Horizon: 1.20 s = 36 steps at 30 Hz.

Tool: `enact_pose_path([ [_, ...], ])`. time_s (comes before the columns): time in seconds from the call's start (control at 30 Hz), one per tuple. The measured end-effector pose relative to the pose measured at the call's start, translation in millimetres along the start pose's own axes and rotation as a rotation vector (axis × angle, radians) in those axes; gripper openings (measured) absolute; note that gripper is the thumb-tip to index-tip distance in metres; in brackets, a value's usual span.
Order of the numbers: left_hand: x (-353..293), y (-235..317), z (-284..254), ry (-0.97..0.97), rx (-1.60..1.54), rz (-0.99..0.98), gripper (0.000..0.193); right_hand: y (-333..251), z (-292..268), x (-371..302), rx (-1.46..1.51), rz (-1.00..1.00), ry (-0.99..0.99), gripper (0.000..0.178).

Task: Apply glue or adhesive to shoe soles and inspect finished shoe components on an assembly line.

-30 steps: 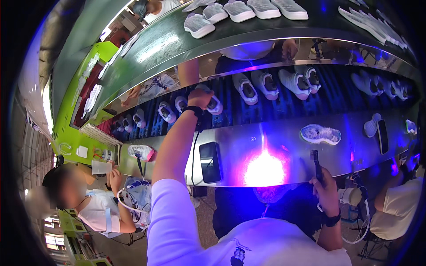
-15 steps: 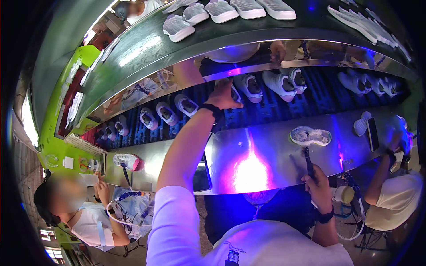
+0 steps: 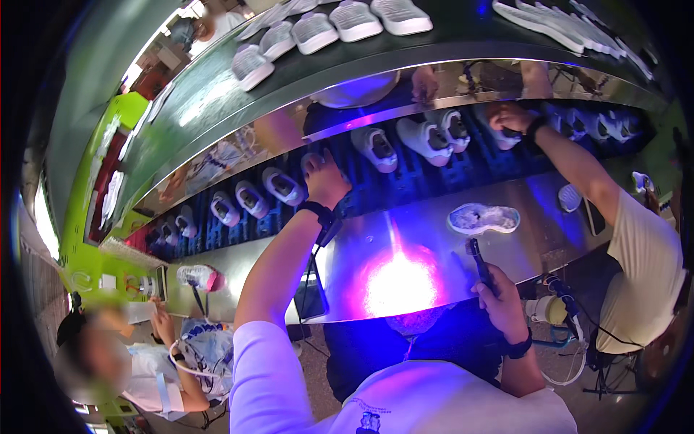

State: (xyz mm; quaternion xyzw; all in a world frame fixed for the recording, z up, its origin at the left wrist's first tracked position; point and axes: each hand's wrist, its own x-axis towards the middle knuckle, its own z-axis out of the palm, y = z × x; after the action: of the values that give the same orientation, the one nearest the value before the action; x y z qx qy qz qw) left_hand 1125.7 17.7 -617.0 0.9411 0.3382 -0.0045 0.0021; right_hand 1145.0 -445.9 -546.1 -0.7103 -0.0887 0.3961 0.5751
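My left hand point(image 3: 327, 182) reaches forward with its fingers closed over a white shoe upper point(image 3: 312, 160) standing in the row on the dark slatted conveyor point(image 3: 340, 195). The hand covers most of that shoe. In my right hand point(image 3: 504, 307), near the bench's front edge, is a slim black-handled brush point(image 3: 480, 262), its head pointing away from me. Just beyond the brush, and apart from it, a white shoe sole point(image 3: 483, 218) lies on the metal bench point(image 3: 426, 224), hollow side up.
Other white shoes point(image 3: 376, 150) stand along the conveyor. Above it, a dark shelf point(image 3: 202, 108) carries several soles point(image 3: 314, 32). A phone point(image 3: 311, 295) lies beside my left forearm. Bright light glares mid-bench. Co-workers sit left and right; the right one's hand point(image 3: 508, 116) reaches onto the conveyor.
The view has shifted, moving the bench and shelf leftward in it. The co-worker on the right has stretched an arm to a shoe on the conveyor. My left hand remains at its shoe.
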Motion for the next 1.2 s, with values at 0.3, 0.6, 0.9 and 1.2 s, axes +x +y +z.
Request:
enact_pose_path([
  [0.3, 58.4, 81.2, 19.2, -0.147, -0.164, 0.177, 0.123, 1.4, -14.9, -12.4, -0.02, -0.025, 0.084, 0.044],
  [0.6, -67.8, 71.5, -57.5, -0.088, -0.586, 0.412, 0.093, 9.1, -27.7, -24.4, 0.022, -0.02, 0.126, 0.044],
  [0.9, -224.9, 65.9, -128.0, -0.311, -0.154, 0.417, 0.086, -13.1, 5.7, -15.2, 0.08, -0.098, 0.058, 0.048],
  [1.2, -231.3, 55.5, -134.7, -0.583, -1.15, -0.121, 0.084, -38.9, 5.7, -49.4, -0.003, -0.256, 0.098, 0.052],
])
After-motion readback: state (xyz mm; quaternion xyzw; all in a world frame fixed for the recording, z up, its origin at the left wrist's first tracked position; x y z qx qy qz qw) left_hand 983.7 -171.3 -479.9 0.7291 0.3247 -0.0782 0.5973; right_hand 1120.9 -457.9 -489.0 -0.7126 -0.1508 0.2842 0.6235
